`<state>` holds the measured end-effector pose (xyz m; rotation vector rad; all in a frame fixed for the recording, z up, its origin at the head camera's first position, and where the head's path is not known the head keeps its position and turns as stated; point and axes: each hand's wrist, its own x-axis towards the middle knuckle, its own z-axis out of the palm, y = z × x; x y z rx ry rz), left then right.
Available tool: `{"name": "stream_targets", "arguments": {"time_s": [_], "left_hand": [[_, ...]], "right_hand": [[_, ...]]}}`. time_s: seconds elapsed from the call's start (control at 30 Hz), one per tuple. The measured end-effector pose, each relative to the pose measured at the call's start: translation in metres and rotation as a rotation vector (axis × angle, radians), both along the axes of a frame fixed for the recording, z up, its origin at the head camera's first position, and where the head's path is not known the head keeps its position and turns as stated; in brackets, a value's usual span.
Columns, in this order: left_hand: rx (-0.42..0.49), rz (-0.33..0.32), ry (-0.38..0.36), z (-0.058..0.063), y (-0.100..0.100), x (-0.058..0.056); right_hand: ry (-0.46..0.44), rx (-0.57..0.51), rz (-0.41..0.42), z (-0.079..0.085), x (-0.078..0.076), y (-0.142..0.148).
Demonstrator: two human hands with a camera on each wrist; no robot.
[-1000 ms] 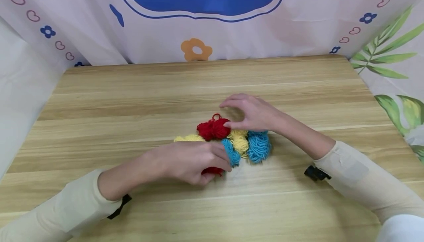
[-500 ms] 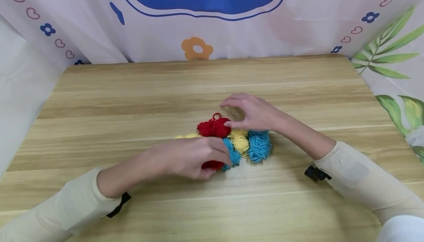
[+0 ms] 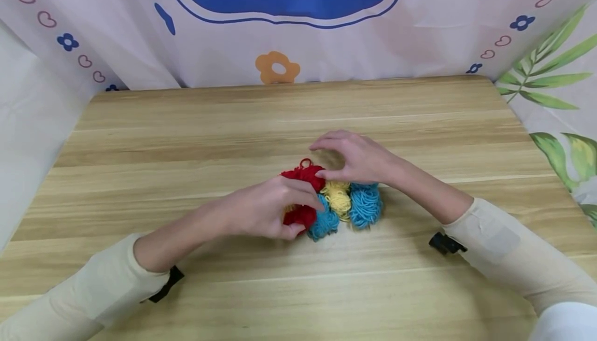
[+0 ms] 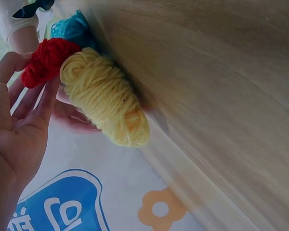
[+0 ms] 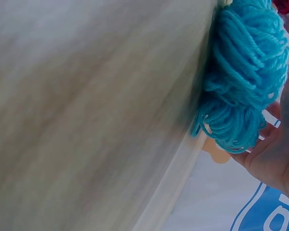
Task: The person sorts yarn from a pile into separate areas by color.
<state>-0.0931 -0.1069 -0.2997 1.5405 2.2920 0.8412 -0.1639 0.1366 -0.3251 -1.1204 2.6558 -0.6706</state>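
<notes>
My left hand pinches a small red yarn skein between thumb and fingers. In the left wrist view that skein sits high against a yellow yarn skein, which the hand mostly covers in the head view. My right hand arches over the back of the cluster with loosely bent fingers. Its thumb touches a second red skein, and its fingertips stay apart from it. A blue skein lies in front, with another yellow skein and a larger blue skein to its right.
The skeins lie together on a wood-grain table. A white printed cloth hangs behind the table's far edge, and a leaf-patterned cloth is at the right. Small black devices sit under both sleeves.
My left hand has moved slightly up and away from me, carrying the red skein from the table's front side onto the cluster. More of the front blue skein shows. My right hand has stayed put.
</notes>
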Motion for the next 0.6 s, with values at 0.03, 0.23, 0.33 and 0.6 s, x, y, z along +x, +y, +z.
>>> {"name": "stream_targets", "arguments": {"time_s": [0.03,0.23,0.33,0.6], "left_hand": [[0.004,0.01,-0.005,-0.0002,-0.0005,-0.0003],[-0.003,0.072,-0.064,0.0006,-0.0023,-0.0007],[0.003,0.105,-0.09,0.001,-0.0034,-0.0003],[0.025,0.14,-0.117,-0.0003,-0.005,-0.0018]], "right_hand": [[-0.001,-0.001,0.001,-0.0001,0.0,-0.0002],[-0.005,-0.009,0.007,-0.0003,-0.0002,-0.0003],[-0.004,-0.009,0.008,-0.0007,-0.0006,-0.0002],[0.01,-0.004,0.015,-0.0017,0.0001,-0.0002]]}}
